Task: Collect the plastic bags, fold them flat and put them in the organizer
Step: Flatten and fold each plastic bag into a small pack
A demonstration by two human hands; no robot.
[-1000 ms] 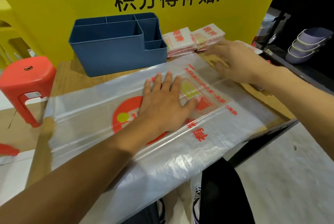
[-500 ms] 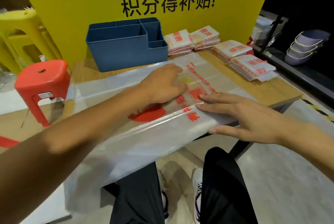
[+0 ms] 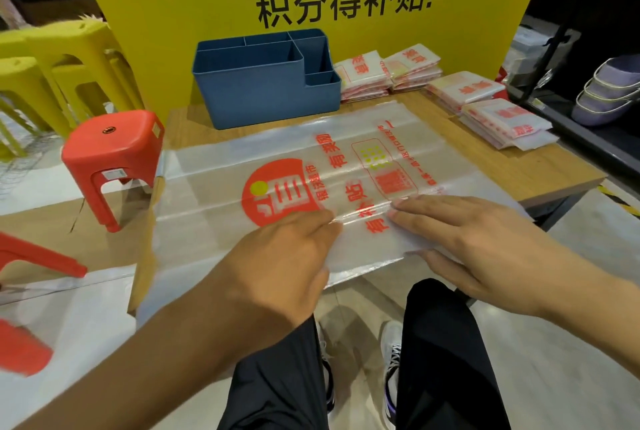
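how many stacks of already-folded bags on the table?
4. Two sit side by side at the back, right of the blue organizer: stack one, stack two. Two more lie along the right edge: and. None seems hidden.

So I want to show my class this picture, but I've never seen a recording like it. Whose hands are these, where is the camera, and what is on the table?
There is no machine here. A person wears a camera on the head, looking down at their own two hands. The left hand and right hand rest flat on a large clear plastic bag with red print, spread over a wooden table. Neither hand grips anything; the fingers lie straight on the bag's near edge. Behind it stands a blue organizer with several compartments, and to its right lie stacks of folded bags. A red stool stands to the left.
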